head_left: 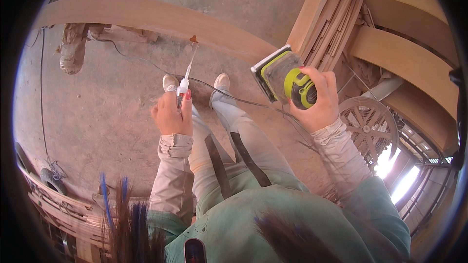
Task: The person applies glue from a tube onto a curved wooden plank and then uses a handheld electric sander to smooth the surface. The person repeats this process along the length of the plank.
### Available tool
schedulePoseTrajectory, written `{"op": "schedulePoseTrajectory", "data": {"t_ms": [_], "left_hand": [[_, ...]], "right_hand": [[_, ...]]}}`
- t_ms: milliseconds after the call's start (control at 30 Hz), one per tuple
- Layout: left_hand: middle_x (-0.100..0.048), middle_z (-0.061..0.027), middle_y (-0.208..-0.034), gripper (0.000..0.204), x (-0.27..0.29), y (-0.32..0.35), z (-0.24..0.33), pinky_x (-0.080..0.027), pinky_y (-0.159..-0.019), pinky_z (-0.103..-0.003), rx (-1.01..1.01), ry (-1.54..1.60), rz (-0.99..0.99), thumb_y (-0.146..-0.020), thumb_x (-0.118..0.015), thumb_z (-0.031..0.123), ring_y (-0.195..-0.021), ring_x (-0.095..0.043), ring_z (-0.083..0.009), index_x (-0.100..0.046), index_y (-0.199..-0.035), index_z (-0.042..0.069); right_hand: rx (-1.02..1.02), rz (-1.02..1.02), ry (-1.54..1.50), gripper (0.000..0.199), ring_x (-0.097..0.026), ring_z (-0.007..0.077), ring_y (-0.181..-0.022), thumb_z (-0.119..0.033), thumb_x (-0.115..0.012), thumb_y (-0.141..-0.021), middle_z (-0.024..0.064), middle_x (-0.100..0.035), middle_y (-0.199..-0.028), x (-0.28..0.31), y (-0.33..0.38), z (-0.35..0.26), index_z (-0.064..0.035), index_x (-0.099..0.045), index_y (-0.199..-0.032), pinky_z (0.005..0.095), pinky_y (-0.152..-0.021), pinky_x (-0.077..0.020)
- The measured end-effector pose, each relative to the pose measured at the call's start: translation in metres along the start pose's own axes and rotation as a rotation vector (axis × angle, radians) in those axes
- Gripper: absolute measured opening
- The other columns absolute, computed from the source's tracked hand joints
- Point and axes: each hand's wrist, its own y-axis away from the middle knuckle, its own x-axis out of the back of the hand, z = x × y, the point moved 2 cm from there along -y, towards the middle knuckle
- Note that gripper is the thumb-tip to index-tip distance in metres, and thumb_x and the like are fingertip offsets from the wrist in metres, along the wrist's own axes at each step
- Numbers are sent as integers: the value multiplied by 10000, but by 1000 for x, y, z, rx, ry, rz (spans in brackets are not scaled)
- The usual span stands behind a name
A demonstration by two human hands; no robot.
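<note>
Head view: left hand (171,115), fingers clamped on a glue tube (185,79), nozzle aimed at 12 o'clock toward the curved plank (146,17), tip at its edge for dosing. Right hand (318,100), fingers wrapped around the sander (282,79), lifted at 2 o'clock, pad clear of the wood. Cord (243,101) trails over the floor (97,107).

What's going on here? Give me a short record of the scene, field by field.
Left hand: holds a thin white-tipped applicator, nozzle at the curved wooden board
Right hand: grips a green and grey palm sander
Cord: trails over the concrete floor
Right side: stacked bent wood strips, a fan
Stance: standing, shoes visible below
</note>
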Motion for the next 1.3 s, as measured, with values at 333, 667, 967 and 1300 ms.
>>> {"op": "schedulePoseTrajectory", "data": {"t_ms": [333, 667, 967, 1300], "left_hand": [[-538, -85, -727, 407, 7, 7, -23, -378, -600, -352, 308, 406, 75, -1014, -515, 392, -647, -491, -205, -543, -888, 6], [-574, -71, -762, 458, 14, 22, -41, -414, -626, -300, 397, 521, 182, -1023, -495, 429, -679, -505, -146, -563, -968, -21], [-560, -57, -721, 436, 28, 12, -31, -413, -612, -302, 377, 486, 200, -1028, -487, 425, -652, -507, -143, -566, -961, 1], [-552, -45, -724, 455, 28, 9, -13, -412, -622, -301, 357, 484, 199, -1023, -491, 441, -663, -502, -144, -563, -953, -3]], "right_hand": [[113, -10, -68, 683, -575, 298, -929, -46, -808, -634, 116, -516, -1022, -27, -68, -32, -190, -552, -1250, 365, -820, -505], [263, -152, -53, 726, -664, 393, -869, -163, -792, -694, 139, -475, -1118, -65, -126, -106, -331, -439, -1307, 452, -769, -577], [284, -327, 107, 734, -672, 390, -950, -212, -819, -733, 159, -479, -1172, -60, -158, -159, -338, -421, -1336, 459, -820, -568], [288, -305, 65, 750, -638, 408, -860, -135, -802, -687, 152, -455, -1039, -51, -118, -94, -341, -436, -1308, 456, -744, -556]]}}
